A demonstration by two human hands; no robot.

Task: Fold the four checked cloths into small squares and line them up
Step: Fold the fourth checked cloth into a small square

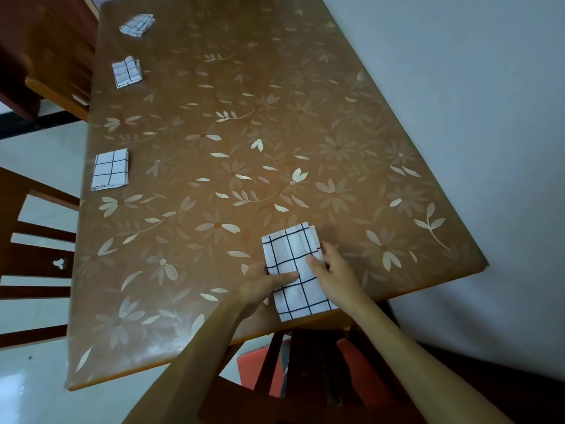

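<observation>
Head view: the fourth cloth (293, 264) lay as a long strip at the near edge of the table (305, 133), left hand (263, 286) and right hand (334, 270) pinching its sides midway. Folding end onto end, corners matched, looked best.

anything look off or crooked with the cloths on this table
The farthest cloth, at the far left, looks lumpy and turned askew, unlike the flat middle cloth and near cloth. The long cloth pinched by the left hand and right hand lies outside that row.
</observation>
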